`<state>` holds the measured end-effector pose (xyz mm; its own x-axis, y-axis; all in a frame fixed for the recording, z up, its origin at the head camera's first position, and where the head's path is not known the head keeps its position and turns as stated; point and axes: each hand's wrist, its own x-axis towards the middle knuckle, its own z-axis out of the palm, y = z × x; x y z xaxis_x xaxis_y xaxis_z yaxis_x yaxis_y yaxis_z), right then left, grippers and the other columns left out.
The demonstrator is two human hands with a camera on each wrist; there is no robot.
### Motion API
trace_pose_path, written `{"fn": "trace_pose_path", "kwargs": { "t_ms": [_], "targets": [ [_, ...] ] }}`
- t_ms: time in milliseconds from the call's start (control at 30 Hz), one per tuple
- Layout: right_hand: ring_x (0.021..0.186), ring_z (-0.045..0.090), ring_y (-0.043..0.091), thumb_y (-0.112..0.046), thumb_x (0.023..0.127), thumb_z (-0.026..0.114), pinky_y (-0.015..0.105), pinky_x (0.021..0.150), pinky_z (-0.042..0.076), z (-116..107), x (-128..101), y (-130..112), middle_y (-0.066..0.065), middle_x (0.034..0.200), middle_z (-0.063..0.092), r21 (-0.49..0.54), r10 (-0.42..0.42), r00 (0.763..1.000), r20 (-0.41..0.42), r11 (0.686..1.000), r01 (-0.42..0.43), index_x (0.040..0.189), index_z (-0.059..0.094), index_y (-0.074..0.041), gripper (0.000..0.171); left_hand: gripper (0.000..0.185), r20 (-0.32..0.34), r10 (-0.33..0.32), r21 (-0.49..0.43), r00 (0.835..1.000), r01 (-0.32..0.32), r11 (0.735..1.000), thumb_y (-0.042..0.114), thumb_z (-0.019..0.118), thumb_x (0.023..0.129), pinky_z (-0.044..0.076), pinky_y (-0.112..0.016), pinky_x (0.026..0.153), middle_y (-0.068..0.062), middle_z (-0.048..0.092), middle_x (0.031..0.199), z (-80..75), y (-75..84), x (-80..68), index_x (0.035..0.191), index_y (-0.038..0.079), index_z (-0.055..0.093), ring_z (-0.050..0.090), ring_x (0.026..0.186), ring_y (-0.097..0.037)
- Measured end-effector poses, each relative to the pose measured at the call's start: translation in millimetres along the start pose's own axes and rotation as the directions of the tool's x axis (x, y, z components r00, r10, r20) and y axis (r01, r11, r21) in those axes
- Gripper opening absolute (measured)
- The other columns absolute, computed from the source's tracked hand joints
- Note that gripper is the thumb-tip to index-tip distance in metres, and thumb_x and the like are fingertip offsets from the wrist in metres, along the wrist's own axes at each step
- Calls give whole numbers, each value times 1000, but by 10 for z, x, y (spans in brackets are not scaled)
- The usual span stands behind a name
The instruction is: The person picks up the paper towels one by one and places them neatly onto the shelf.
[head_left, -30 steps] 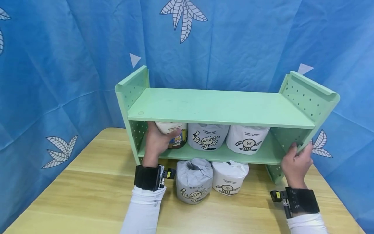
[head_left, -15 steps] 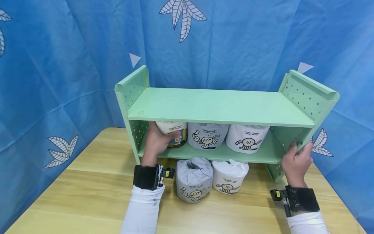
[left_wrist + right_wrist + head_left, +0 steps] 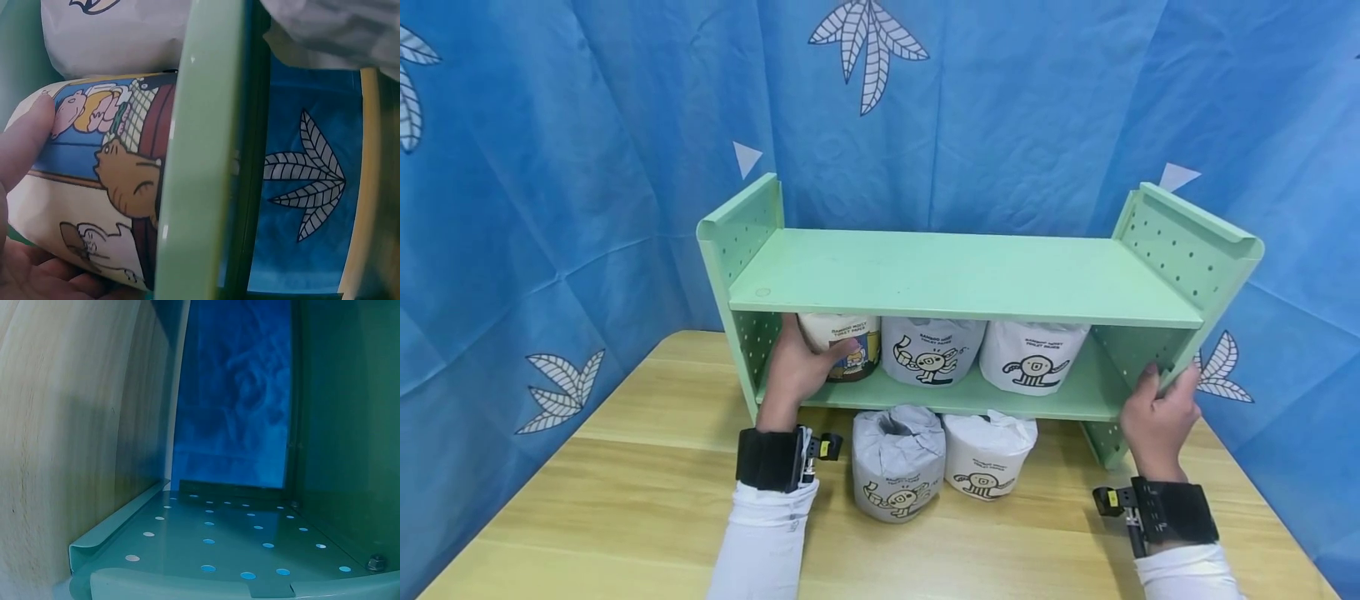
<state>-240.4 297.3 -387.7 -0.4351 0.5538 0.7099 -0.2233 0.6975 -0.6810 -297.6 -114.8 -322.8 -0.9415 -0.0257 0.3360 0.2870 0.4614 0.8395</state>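
Note:
A toilet paper roll [image 3: 859,358] in a wrapper with colourful cartoons sits at the left end of the lower tier of a green metal shelf [image 3: 962,279]. My left hand [image 3: 796,367] grips this roll, thumb across its front and other fingers around its left side; in the left wrist view some fingers [image 3: 56,275] show beneath it. To its right on that tier stand a grey-wrapped roll [image 3: 931,354] and a white-wrapped roll [image 3: 1033,358]. My right hand [image 3: 1161,421] grips the front edge of the shelf's right side panel [image 3: 206,544], which has rows of holes.
On the wooden table [image 3: 595,500], a grey roll [image 3: 897,467] and a white roll [image 3: 988,458] stand side by side in front of the shelf's lower edge. The upper tier hangs low over the rolls. A blue curtain [image 3: 1022,108] surrounds the back and sides.
My left wrist has shifted slightly to the left while the hand stays on the cartoon roll. My right hand keeps its hold on the panel, and the rolls stay in place.

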Motion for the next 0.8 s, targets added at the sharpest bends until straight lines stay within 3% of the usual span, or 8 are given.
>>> {"fn": "trace_pose_path", "kwargs": {
  "t_ms": [167,333,433,600,667,800],
  "targets": [
    [96,58,55,-16,100,42,65,72,46,-2,-16,10,38,109,59,18,1,1000,24,1000,-2,133,44,7,40,99,6,-29,74,1000,29,997,32,80,80,39,-53,103,-26,45,136,-51,-14,-74,150,4,15,47,123,-40],
    [85,59,48,-16,99,42,47,64,43,-18,-20,12,36,104,60,5,-15,1000,17,1000,15,133,45,5,40,100,1,-62,114,998,61,992,36,78,82,36,-56,106,-29,35,146,-95,4,-151,151,1,13,40,130,-44],
    [82,56,46,-16,99,42,45,63,37,-25,-12,11,35,104,60,7,-14,1000,8,1000,14,133,45,5,40,101,-13,-49,102,999,50,993,35,77,83,30,-56,110,-27,28,151,-110,28,-181,152,2,11,32,136,-43],
    [100,57,53,-18,100,43,66,77,45,-25,4,-13,35,116,58,39,25,999,29,999,-26,135,44,4,42,97,-63,-1,71,998,6,997,28,77,83,25,-55,113,-23,23,155,-142,93,-208,152,3,13,25,141,-39],
    [103,56,54,-18,100,43,68,80,45,-26,6,-21,35,116,58,41,35,999,40,998,-37,136,44,5,43,96,-83,8,62,996,-3,998,27,78,83,24,-54,113,-22,24,155,-156,114,-234,151,2,14,24,141,-37],
    [97,60,50,-18,100,41,55,72,49,-28,18,-22,34,111,60,20,36,998,44,999,-37,136,44,4,42,94,-112,29,59,993,-22,998,28,78,83,26,-50,114,-21,28,153,-177,155,-282,149,1,18,27,141,-35]
  ]
}}
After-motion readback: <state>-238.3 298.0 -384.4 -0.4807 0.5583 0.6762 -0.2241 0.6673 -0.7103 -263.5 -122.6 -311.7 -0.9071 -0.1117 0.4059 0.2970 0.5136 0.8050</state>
